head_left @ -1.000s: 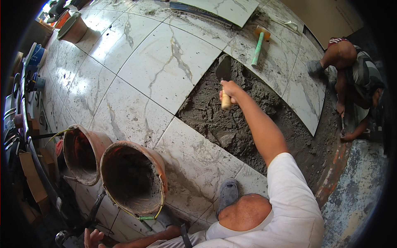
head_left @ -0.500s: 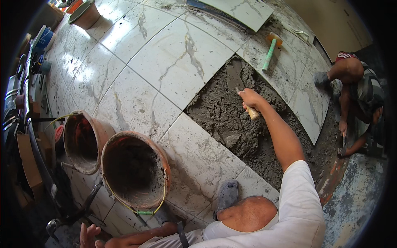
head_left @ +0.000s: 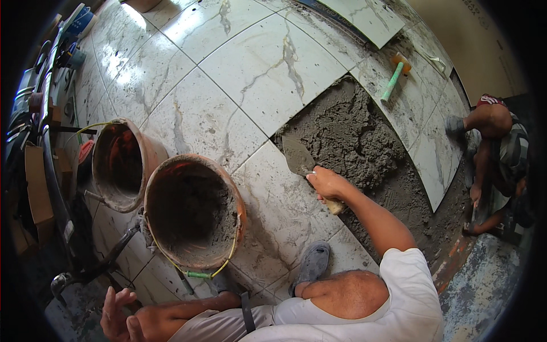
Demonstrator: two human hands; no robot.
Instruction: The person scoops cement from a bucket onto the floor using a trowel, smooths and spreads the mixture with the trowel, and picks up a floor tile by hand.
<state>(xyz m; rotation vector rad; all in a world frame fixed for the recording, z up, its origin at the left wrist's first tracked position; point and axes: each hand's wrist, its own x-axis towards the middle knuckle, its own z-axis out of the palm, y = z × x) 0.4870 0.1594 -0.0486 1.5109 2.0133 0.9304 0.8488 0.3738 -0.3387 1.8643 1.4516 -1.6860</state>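
My right hand (head_left: 326, 185) is closed round the wooden handle of a pointed trowel (head_left: 297, 155). The grey, mortar-smeared blade lies at the left corner of a bed of wet mortar (head_left: 356, 128), along the edge of the adjoining tile. Rough and lumpy, the mortar fills a gap among white, grey-veined floor tiles (head_left: 250, 62). At the lower left, my left hand (head_left: 117, 313) holds nothing, its fingers apart beside my bent leg.
Two mortar-caked buckets (head_left: 191, 211) (head_left: 118, 165) stand left of my legs. A green-handled mallet (head_left: 393, 80) lies on tiles beyond the mortar, near a loose tile (head_left: 364, 20). Another person (head_left: 493, 142) crouches at the right. Cardboard boxes (head_left: 39, 185) and a metal bar line the left side.
My right hand has brought the trowel from the far corner of the mortar toward me, to its left corner. The mortar near the blade has shifted. The view has turned slightly.
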